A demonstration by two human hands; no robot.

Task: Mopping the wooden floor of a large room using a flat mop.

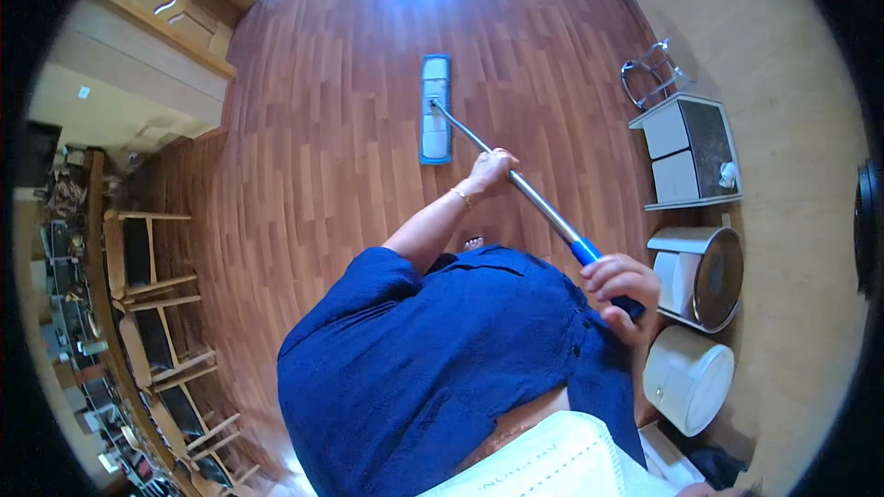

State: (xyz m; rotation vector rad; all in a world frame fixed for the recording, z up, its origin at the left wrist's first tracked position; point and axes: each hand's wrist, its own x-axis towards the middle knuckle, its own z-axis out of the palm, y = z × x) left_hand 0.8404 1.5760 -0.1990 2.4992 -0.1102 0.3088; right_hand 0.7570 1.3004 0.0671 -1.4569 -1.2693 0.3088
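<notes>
A flat mop lies ahead of me on the wooden floor, its long pale head edged in blue and turned lengthwise. From the head's middle a metal pole slants back toward my right side, ending in a blue grip. My left hand, with a bracelet at the wrist, is closed around the pole partway down. Higher up, my right hand wraps the blue grip near its dark end. Both hands hold the same mop.
Wooden chairs with dark backs line a cluttered long table on the left. Along the right wall stand a metal-framed stool, a white cabinet, a rounded side table and a white bin. A wooden door is at far left.
</notes>
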